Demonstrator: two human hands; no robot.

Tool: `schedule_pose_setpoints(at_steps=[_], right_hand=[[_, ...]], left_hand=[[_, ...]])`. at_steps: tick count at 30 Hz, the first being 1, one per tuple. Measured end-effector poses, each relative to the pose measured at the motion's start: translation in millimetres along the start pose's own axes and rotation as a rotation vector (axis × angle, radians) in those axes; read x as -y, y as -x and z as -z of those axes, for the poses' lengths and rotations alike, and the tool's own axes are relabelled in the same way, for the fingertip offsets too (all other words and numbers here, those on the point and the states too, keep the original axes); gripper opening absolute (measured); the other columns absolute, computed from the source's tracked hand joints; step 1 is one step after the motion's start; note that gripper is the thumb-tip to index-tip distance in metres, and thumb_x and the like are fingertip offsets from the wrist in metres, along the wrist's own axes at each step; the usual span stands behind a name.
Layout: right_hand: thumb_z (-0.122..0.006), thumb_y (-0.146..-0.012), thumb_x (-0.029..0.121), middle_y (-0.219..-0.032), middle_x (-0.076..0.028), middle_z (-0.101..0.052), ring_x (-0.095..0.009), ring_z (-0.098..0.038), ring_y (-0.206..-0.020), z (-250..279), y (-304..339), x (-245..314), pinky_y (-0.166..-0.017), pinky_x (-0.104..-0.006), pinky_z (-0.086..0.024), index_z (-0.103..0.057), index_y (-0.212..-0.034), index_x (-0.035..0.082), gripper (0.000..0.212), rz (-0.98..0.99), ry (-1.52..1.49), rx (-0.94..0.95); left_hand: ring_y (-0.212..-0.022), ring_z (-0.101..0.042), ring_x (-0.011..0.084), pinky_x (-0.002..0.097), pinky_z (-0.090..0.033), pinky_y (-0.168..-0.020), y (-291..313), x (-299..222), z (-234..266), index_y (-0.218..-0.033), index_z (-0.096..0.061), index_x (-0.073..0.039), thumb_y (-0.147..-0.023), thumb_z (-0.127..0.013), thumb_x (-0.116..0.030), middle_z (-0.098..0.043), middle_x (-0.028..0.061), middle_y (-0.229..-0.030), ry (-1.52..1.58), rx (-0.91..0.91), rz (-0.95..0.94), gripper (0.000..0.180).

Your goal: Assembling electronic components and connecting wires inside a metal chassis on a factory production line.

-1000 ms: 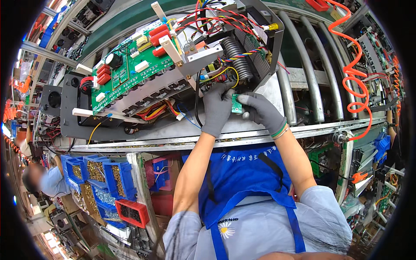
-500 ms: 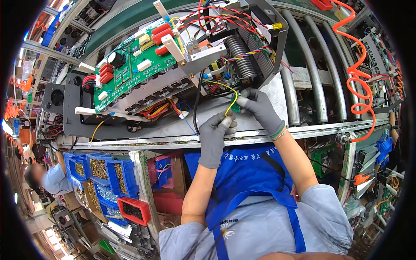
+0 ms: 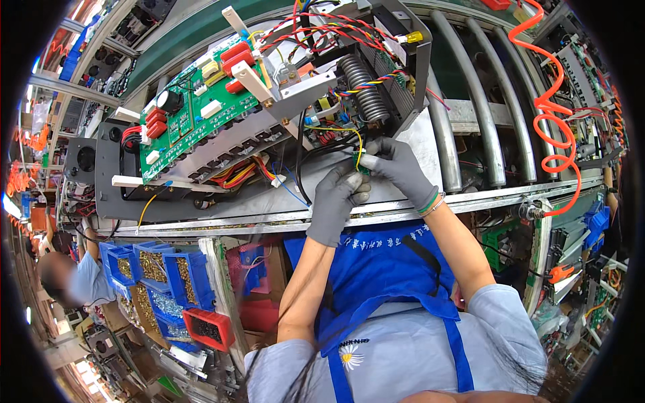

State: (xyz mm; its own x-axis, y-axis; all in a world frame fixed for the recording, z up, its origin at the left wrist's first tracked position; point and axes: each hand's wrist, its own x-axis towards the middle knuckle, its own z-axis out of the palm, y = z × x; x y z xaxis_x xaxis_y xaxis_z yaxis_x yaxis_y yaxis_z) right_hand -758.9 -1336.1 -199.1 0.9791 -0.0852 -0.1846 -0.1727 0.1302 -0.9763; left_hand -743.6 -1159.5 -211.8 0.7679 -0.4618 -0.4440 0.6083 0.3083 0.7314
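Both my hands wear grey gloves and meet at the near edge of an open electrical unit with a dark metal chassis (image 3: 111, 178). My right hand (image 3: 403, 176) pinches a small green circuit board (image 3: 363, 170), mostly covered by the fingers. A yellow wire (image 3: 360, 139) runs from inside the unit down to this board. My left hand (image 3: 332, 203) is closed, thumb against curled fingers, at the wire's lower end; its fingertips partly hide what they grip. On the unit sits a large green circuit board (image 3: 191, 124) with red components. A coiled dark spring-like part (image 3: 366, 91) stands near my right hand.
Metal rollers (image 3: 480, 101) lie right of the unit, with a coiled orange hose (image 3: 554, 124) beyond. Blue bins (image 3: 181, 275) of small fasteners and a red bin (image 3: 208, 328) stand below left. A black cable (image 3: 299, 158) hangs beside my left hand. Another person (image 3: 87, 279) is at far left.
My right fingers have shifted slightly left over the small board. My left hand has turned a little and its fingers curl more at the yellow wire's end. The whole view has shifted slightly.
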Motion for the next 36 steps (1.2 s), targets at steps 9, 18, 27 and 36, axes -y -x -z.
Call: schedule_pose_setpoints(at_steps=[9,18,27,36], right_hand=[[-0.074,-0.082,0.02,-0.081,0.0,-0.063,-0.005,-0.056,-0.072,3,-3,-4,-0.065,-0.0221,-0.047,-0.064,-0.092,0.001,0.024,0.021,-0.007,0.036],[-0.075,-0.081,0.022,-0.083,-0.002,-0.064,-0.006,-0.057,-0.073,6,-1,-3,-0.065,-0.0227,-0.047,-0.065,-0.092,0.0,0.026,0.008,-0.01,0.015],[-0.073,-0.084,0.024,-0.073,0.001,-0.061,-0.005,-0.056,-0.063,15,2,2,-0.057,-0.0216,-0.046,-0.066,-0.091,0.001,0.025,-0.057,0.054,0.014],[-0.071,-0.086,0.026,-0.07,0.0,-0.062,-0.005,-0.056,-0.06,19,0,5,-0.053,-0.0222,-0.046,-0.067,-0.09,0.0,0.027,-0.013,0.142,0.053]], left_hand=[[-0.075,-0.065,0.0146,0.0252,-0.056,-0.067,-6,2,0,-0.124,-0.054,0.002,-0.092,-0.06,-0.007,-0.066,0.0098,-0.095,0.047,0.04,0.059,0.034],[-0.075,-0.064,0.0142,0.0253,-0.055,-0.065,-4,0,-8,-0.123,-0.055,0.003,-0.092,-0.057,-0.005,-0.066,0.0098,-0.094,0.03,-0.025,-0.002,0.033],[-0.069,-0.062,0.011,0.0231,-0.05,-0.058,0,-14,-18,-0.116,-0.057,0.001,-0.09,-0.064,-0.011,-0.066,0.0089,-0.084,-0.295,0.017,0.127,0.03],[-0.074,-0.058,0.0121,0.0245,-0.05,-0.065,-10,-11,-28,-0.136,-0.046,-0.004,-0.078,-0.073,-0.007,-0.063,0.009,-0.102,-0.808,-0.036,-0.544,0.064]])
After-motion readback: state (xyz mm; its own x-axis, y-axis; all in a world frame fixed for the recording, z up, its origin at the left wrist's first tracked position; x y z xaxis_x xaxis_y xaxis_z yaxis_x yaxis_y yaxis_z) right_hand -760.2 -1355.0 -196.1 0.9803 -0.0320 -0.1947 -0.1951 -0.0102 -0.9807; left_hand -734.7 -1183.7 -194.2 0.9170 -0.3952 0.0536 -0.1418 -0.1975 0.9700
